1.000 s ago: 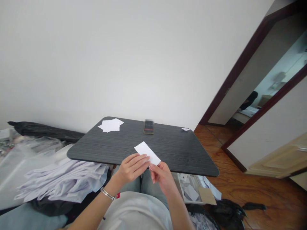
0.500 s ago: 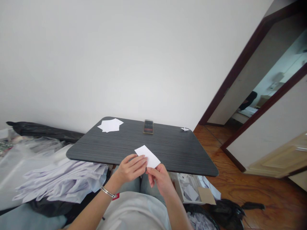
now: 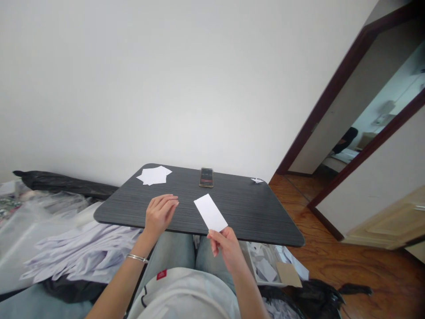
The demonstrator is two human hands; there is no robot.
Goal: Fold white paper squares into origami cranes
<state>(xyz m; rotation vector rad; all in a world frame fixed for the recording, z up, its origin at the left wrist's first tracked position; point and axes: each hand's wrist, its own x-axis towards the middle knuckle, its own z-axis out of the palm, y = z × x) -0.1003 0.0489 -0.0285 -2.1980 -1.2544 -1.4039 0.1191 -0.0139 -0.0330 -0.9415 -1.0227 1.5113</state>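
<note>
Held the slip in the right hand, pinched at its near corner between thumb and closed fingers, just above the near edge of the table. Let the rest of it slant up and away over the tabletop, clear of the wood as far as could be judged. Hovered the left hand over that same near edge, left of the slip and apart from it, fingers loosely curled, half open, gripping nothing; could not tell whether the fingertips brushed the top. Wore a bracelet on that wrist. Had a stack of sheets at the table's far left corner, a phone at the middle of its far edge, a tiny folded piece at its far right corner, all well apart from both hands. Had loose papers heaped off the table's left side and a box of scraps under its near right corner. Looked a thin hold, that single corner pinch, prone to swing and droop. Judged it better to settle the slip flat on the table near the front edge, steady the far end with the free left hand, and press lightly to avoid denting the corner. Worth staying clear of the phone and the stack of sheets too.
</note>
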